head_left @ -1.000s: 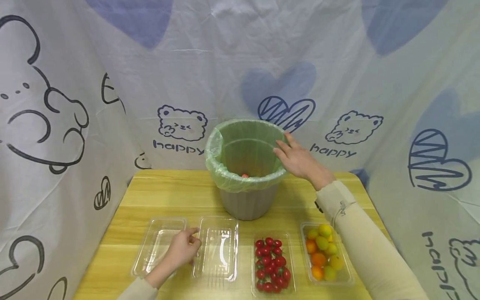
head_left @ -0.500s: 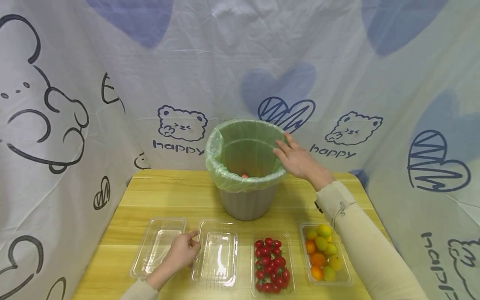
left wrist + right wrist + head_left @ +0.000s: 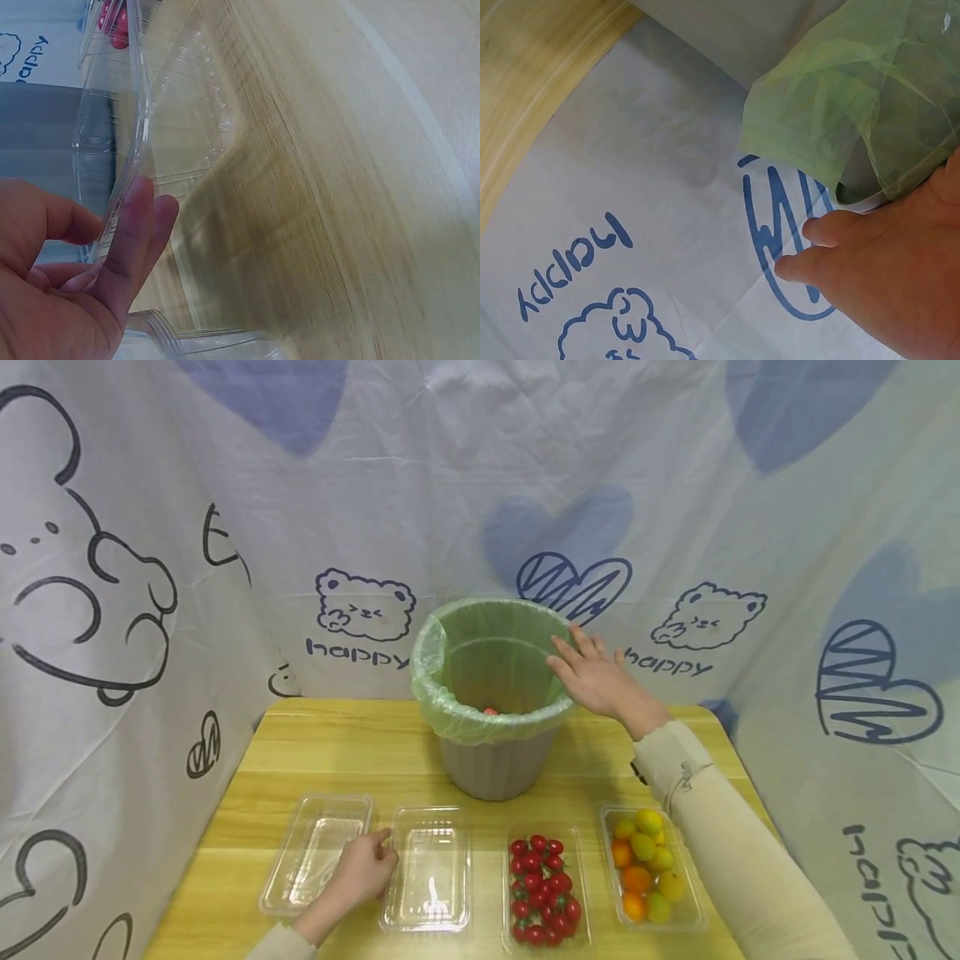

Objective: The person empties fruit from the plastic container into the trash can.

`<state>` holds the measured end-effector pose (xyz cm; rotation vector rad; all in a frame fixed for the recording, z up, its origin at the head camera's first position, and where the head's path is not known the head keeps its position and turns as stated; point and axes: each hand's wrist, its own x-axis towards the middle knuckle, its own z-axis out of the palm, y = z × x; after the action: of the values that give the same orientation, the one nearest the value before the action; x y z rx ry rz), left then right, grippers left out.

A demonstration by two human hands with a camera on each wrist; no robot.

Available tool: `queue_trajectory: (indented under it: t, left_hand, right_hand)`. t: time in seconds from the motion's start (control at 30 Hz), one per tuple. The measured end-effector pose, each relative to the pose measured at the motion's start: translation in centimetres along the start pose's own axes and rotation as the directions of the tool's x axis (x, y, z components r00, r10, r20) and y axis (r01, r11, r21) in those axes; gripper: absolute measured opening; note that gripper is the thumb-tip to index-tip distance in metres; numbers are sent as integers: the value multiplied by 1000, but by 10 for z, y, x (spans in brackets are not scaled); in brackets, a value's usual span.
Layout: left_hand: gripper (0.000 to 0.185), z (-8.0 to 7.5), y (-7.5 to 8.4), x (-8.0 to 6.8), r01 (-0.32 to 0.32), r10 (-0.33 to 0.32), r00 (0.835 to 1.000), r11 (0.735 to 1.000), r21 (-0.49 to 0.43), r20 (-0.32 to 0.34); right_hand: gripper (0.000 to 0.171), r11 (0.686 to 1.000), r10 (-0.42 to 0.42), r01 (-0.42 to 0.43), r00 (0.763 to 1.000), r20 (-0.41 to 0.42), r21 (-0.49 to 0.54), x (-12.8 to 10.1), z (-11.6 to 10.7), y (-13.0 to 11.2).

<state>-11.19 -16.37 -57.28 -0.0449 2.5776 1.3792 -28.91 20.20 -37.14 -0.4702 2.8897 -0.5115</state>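
Left hand [image 3: 365,870] on a clear lid tray; right hand [image 3: 596,677] open at the bin rim.

The clear lid tray [image 3: 427,880] lies at the lower centre of the head view on the worktop [image 3: 337,752]; the left hand grips its left edge, fingers curled round the rim, as the left wrist view confirms. Just left of it lies a second clear tray [image 3: 311,852]. To the right stand a tray of red cherry tomatoes [image 3: 542,888] and, further right, a tray of yellow and orange tomatoes [image 3: 647,865]. Above, at frame centre, the grey bin [image 3: 497,768] carries a green liner [image 3: 450,710], one red tomato [image 3: 490,712] inside. The right hand, fingers straight and holding nothing, rests at the bin's right rim.
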Motion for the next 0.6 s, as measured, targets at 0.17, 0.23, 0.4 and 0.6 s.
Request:
queue_trajectory:
  t: [0.17,0.23,0.4,0.6]
  left_hand:
    - [54,-1,0,0,13,-13,1000,1000,22,-4]
    - [55,-2,0,1,9,-9,1000,999,37,-7]
    - [55,-7,3,5,-38,42,998,994,103,-41]
    - [48,-19,15,6,-72,81,995,987,142,-58]
  right_hand:
    - [70,1000,0,0,1000,10,7,0,0,1]
    - [70,1000,-2,2,1000,9,12,-1,0,1]
    - [71,1000,-7,7,1000,-1,23,0,0,0]
    - [70,999,-7,7,1000,1,37,0,0,1]
